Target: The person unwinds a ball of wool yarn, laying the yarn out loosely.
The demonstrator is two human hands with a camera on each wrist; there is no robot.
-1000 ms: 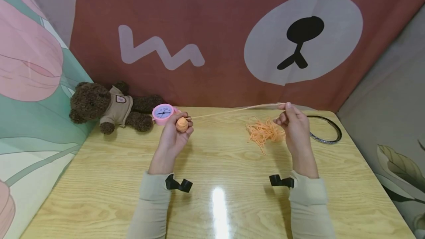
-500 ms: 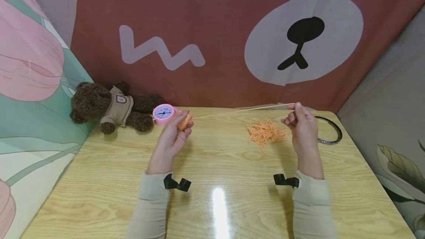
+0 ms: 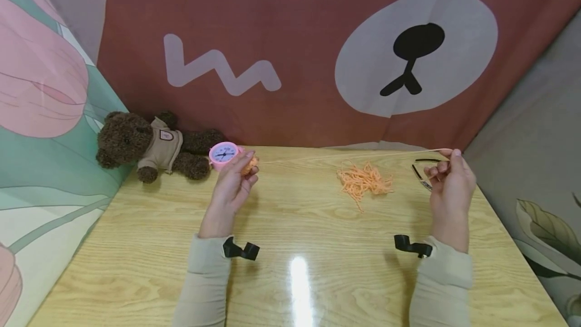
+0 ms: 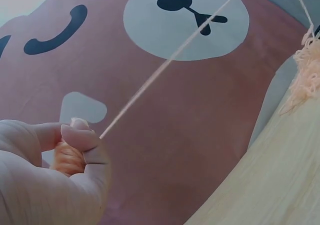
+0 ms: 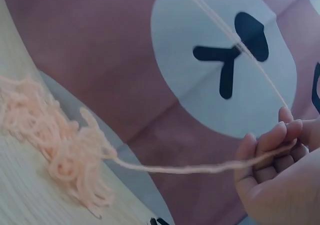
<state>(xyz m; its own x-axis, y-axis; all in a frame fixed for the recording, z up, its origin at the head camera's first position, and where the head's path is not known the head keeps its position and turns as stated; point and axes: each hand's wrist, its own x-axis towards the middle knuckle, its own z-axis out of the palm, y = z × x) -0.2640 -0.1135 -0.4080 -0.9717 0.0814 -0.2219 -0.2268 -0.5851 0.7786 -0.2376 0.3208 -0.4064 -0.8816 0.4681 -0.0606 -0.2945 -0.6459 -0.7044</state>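
My left hand (image 3: 227,188) holds a small ball of orange yarn (image 4: 69,160), gripped between thumb and fingers and partly hidden by them. From the ball a taut yarn strand (image 3: 354,157) stretches across the table to my right hand (image 3: 451,191), far to the right. There the thumb and index finger pinch it, and the other fingers are curled. In the right wrist view, a slacker length of yarn (image 5: 200,169) runs from this hand down to a loose tangled yarn pile (image 5: 65,150). That pile lies on the table between the hands.
Behind the right hand lies a dark headband (image 3: 426,160), partly covered by it. A pink alarm clock (image 3: 224,154) sits just behind the left hand, beside a brown teddy bear (image 3: 165,150) lying down. A printed curtain (image 3: 299,105) borders the wooden table (image 3: 327,246) at the back.
My right hand has moved right, lengthening the strand between the hands, and now covers part of the headband. My left hand has turned slightly, hiding more of the ball.
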